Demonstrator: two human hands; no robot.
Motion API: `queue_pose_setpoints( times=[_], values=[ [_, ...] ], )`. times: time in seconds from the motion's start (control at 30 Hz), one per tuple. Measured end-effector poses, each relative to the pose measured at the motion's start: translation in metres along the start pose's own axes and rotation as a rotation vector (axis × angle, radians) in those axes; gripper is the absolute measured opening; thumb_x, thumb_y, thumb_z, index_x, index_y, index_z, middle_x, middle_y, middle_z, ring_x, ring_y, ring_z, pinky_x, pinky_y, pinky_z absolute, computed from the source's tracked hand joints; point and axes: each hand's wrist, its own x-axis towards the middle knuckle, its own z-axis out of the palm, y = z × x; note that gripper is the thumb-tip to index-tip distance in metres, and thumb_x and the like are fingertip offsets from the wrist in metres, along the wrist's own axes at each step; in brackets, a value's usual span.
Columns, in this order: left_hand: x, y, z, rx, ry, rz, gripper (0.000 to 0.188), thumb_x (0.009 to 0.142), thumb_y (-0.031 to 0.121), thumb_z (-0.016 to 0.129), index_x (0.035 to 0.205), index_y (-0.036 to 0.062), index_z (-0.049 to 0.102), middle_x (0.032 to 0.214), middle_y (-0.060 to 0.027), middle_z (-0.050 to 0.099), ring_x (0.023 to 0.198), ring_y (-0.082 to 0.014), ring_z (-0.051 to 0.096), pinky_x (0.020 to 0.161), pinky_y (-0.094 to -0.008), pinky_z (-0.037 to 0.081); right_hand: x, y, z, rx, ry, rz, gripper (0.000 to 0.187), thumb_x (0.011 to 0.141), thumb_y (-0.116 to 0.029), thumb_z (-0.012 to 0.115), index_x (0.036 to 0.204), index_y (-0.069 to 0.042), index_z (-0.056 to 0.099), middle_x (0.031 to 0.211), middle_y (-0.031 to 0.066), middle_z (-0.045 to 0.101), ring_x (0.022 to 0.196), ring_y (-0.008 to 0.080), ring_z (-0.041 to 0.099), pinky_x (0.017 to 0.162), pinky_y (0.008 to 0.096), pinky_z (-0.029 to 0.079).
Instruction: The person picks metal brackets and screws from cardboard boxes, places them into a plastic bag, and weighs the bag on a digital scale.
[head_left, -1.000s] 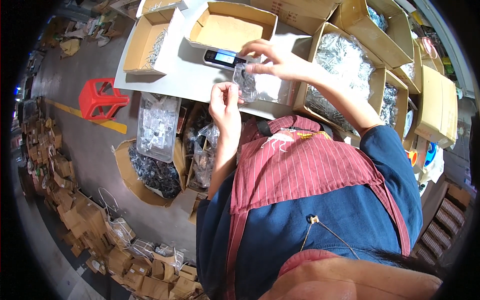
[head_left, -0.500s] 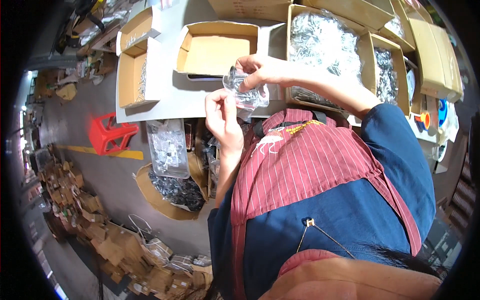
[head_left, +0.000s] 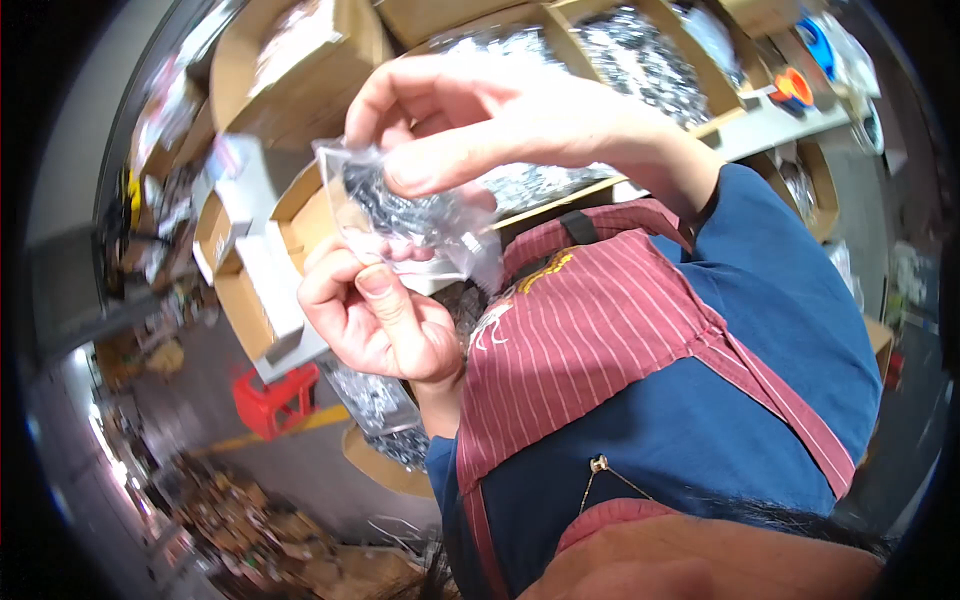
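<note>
Between my two hands is a clear plastic bag (head_left: 345, 190) with dark and shiny small parts inside, too blurred to name. My left hand (head_left: 375, 315) pinches the lower edge of the bag between thumb and fingertips. From the upper right, my right hand (head_left: 440, 125) holds the bag's upper side, its thumb pressed on the front and the fingers curled behind. The bag hangs in the air above the table, close in front of the apron.
Cardboard boxes (head_left: 255, 300) stand on the table at the left. Boxes of bagged metal parts (head_left: 645, 60) fill the far right side, near an orange tape dispenser (head_left: 792, 90). A red stool (head_left: 275, 400) and a clear plastic bin (head_left: 370, 395) are at the lower left.
Both hands have come up nearer with the bag, which looks larger now. The whole view has tilted and shifted, so the boxes and stool appear in other places.
</note>
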Motion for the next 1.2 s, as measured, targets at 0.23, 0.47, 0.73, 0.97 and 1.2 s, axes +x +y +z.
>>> queue_pose_setpoints(
  times=[0.23,0.47,0.73,0.97,1.2],
  values=[
    [-0.002,-0.057,0.041,-0.087,-0.259,-0.276,0.007,0.1,0.008,0.053,0.103,0.0017,0.052,0.102,-0.0096,0.057,0.091,-0.0154,0.058,0.082,-0.0306,0.049,-0.06,0.025,-0.046,0.086,0.128,0.055,0.035,0.086,-0.013,0.065,0.116,0.001,0.053,0.086,0.0039,0.053,0.066,0.0084,0.055,0.056,0.022,0.049],
    [-0.006,-0.064,0.082,-0.053,-0.385,-0.229,0.008,0.102,0.01,0.048,0.104,0.003,0.05,0.099,-0.0076,0.054,0.084,-0.013,0.054,0.076,-0.0271,0.046,-0.097,0.011,-0.063,0.198,0.377,-0.114,0.028,0.075,0.003,0.059,0.101,-0.003,0.053,0.084,0.0,0.052,0.067,0.003,0.049,0.049,0.0182,0.043],
    [-0.019,-0.077,0.06,0.322,-0.213,-0.274,0.009,0.097,0.009,0.053,0.099,0.0006,0.053,0.098,-0.0099,0.054,0.083,-0.0155,0.054,0.074,-0.03,0.05,-0.105,0.025,-0.091,-0.248,0.459,-0.284,0.022,0.077,-0.001,0.056,0.098,-0.002,0.055,0.088,-0.0002,0.056,0.071,0.0038,0.047,0.058,0.0209,0.039],
    [-0.017,-0.06,0.07,0.422,-0.157,-0.385,0.017,0.095,0.008,0.057,0.109,-0.0007,0.05,0.094,-0.0098,0.057,0.079,-0.0152,0.057,0.072,-0.029,0.051,-0.089,0.018,-0.098,-0.279,0.291,-0.395,0.026,0.074,0.007,0.049,0.098,0.001,0.055,0.087,0.0062,0.058,0.073,0.0104,0.055,0.057,0.0251,0.042],
    [-0.016,-0.077,0.074,0.732,-0.271,-0.486,0.027,0.091,0.007,0.063,0.116,-0.0029,0.058,0.089,-0.0039,0.063,0.077,-0.0085,0.055,0.069,-0.0238,0.046,-0.051,0.012,-0.14,-0.603,0.048,-0.674,0.027,0.072,0.005,0.056,0.098,0.0,0.062,0.091,0.0133,0.066,0.083,0.0291,0.066,0.072,0.0372,0.054]
  ],
)
